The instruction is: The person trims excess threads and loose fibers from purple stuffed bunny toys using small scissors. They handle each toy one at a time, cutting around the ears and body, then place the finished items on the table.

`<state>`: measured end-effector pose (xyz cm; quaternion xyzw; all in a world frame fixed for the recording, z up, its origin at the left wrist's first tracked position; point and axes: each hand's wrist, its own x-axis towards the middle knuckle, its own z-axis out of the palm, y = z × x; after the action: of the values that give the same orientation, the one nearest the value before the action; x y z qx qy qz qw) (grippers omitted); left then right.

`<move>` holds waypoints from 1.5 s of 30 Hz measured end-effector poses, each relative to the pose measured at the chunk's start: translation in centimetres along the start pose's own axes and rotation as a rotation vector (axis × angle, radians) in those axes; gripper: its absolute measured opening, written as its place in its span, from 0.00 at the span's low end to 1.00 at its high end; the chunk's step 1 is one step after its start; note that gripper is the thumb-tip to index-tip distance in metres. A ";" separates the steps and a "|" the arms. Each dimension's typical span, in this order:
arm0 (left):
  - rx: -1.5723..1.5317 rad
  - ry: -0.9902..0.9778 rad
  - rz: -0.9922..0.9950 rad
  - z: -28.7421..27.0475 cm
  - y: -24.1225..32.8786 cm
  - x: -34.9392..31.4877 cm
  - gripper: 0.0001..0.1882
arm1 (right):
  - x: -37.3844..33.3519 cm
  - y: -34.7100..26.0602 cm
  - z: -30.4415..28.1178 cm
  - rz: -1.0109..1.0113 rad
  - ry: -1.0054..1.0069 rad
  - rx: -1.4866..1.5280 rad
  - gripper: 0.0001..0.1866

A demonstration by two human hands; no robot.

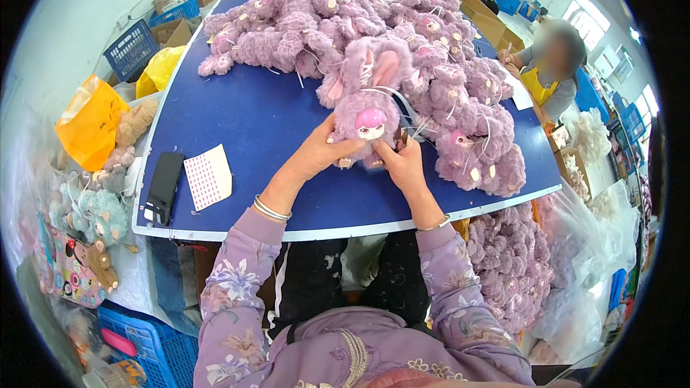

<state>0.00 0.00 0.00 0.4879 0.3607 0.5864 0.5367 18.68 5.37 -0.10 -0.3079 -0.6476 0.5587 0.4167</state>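
Observation:
A purple plush bunny doll [366, 104] is held upright over the near part of the blue table, its long pink-lined ears pointing away from me. It has a small doll face with glossy pink hair, and white ties show round its head. My left hand [320, 147] is closed round the doll's left side, thumb beside the face. From the other side my right hand [401, 162] pinches the doll just below the face. A small dark object [404, 136] shows at my right fingers; its kind is unclear.
A big pile of matching purple plush dolls [302, 21] covers the table's far and right side. A black phone [164, 178] and a sticker sheet [208, 177] lie on the blue table [273, 108] at left. Another person [550, 65] sits at the right edge. More purple plush [509, 266] stands below.

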 end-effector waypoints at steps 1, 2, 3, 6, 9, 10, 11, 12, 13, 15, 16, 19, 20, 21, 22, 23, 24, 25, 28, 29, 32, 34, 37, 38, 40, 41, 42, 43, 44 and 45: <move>0.022 0.039 -0.009 0.2 0.7 -0.1 0.40 | 0.1 0.4 0.1 -0.027 0.012 -0.003 0.12; 0.044 0.077 -0.017 0.3 0.9 -0.1 0.39 | 0.2 0.6 0.1 -0.055 0.024 -0.007 0.10; 0.055 0.103 0.020 0.2 1.0 -0.1 0.37 | 0.2 0.8 0.3 -0.065 0.020 -0.031 0.09; 0.074 0.150 0.100 0.3 0.8 -0.1 0.32 | 0.0 0.8 0.4 -0.086 0.004 -0.114 0.07; 0.117 0.154 0.110 0.3 0.8 -0.1 0.31 | -0.2 0.4 0.6 -0.083 0.028 -0.073 0.06; 0.162 0.163 0.108 0.2 0.8 -0.2 0.31 | -0.3 0.2 0.6 -0.080 0.032 -0.099 0.06; 0.207 0.173 0.106 0.2 0.9 -0.3 0.30 | -0.4 0.0 0.5 -0.078 0.037 -0.124 0.07; 0.216 0.174 0.102 0.2 0.9 -0.3 0.30 | -0.5 -0.2 0.4 -0.076 0.039 -0.151 0.07; 0.226 0.175 0.099 0.3 1.0 -0.3 0.30 | -0.4 -0.1 0.3 -0.070 0.027 -0.142 0.07; 0.231 0.166 0.096 0.2 1.1 -0.4 0.29 | -0.5 0.1 0.0 -0.056 0.003 -0.124 0.07; 0.226 0.155 0.097 0.2 1.2 -0.4 0.28 | -0.6 -0.1 -0.1 -0.055 -0.001 -0.124 0.07; 0.119 0.210 0.170 -0.3 1.3 -0.4 0.25 | -1.4 -0.5 -0.3 -0.017 -0.005 -0.123 0.07; 0.068 0.244 0.205 -0.5 1.4 -0.3 0.24 | -1.8 -0.2 -0.5 0.017 0.000 -0.119 0.07; 0.049 0.318 0.263 -0.4 1.3 -0.2 0.18 | -2.2 0.1 -0.6 0.055 0.007 -0.121 0.08; 0.044 0.304 0.206 -1.0 1.2 -0.1 0.18 | -2.5 0.2 -0.6 0.024 -0.007 -0.139 0.08; 0.038 0.290 0.150 -1.7 1.1 -0.1 0.18 | -2.6 0.0 -0.4 -0.008 -0.003 -0.152 0.07; 0.059 0.321 0.150 -1.7 1.2 -0.1 0.17 | -2.8 -0.2 -0.2 -0.038 0.002 -0.165 0.06; 0.080 0.352 0.151 -1.7 1.3 -0.1 0.16 | -2.9 -0.3 -0.1 -0.067 0.006 -0.177 0.05; 0.096 0.425 0.190 -1.4 1.9 -0.5 0.14 | -3.2 0.0 -0.1 -0.045 -0.005 -0.216 0.05; 0.094 0.447 0.210 -1.3 2.1 -0.6 0.15 | -3.3 -0.2 -0.1 -0.039 -0.010 -0.238 0.05; 0.099 0.452 0.216 -1.1 2.6 -0.6 0.16 | -3.4 0.1 -0.4 -0.026 -0.022 -0.192 0.10; 0.094 0.455 0.199 -1.2 3.0 -0.8 0.16 | -3.0 -0.1 -0.4 -0.045 -0.005 -0.138 0.13; 0.088 0.473 0.169 -1.3 3.4 -1.0 0.17 | -3.0 -2.3 -0.3 -0.122 0.104 -0.270 0.16; 0.086 0.482 0.158 -1.3 3.4 -1.1 0.17 | -2.8 -2.7 -0.1 -0.192 0.146 -0.286 0.15; 0.087 0.475 0.151 -1.0 3.4 -0.9 0.17 | -2.5 -4.6 0.4 -0.286 0.226 -0.340 0.08; 0.090 0.477 0.148 -1.0 3.4 -1.0 0.17 | -2.2 -5.5 1.1 -0.362 0.173 -0.392 0.07; 0.105 0.475 0.154 -0.8 3.3 -0.8 0.17 | -2.1 -6.5 1.5 -0.436 0.133 -0.452 0.06; 0.123 0.484 0.161 -1.0 3.2 -0.8 0.18 | -1.8 -7.3 2.3 -0.511 0.082 -0.505 0.05; 0.141 0.493 0.167 -1.0 3.1 -0.8 0.18 | -1.6 -8.3 3.2 -0.552 0.043 -0.571 0.05; 0.160 0.494 0.200 -0.9 3.2 -0.8 0.18 | -1.3 -8.8 3.9 -0.537 -0.017 -0.585 0.06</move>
<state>-1.82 -1.21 2.64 0.4041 0.4756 0.7075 0.3316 16.43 0.83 8.13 -0.2289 -0.8403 0.2241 0.4373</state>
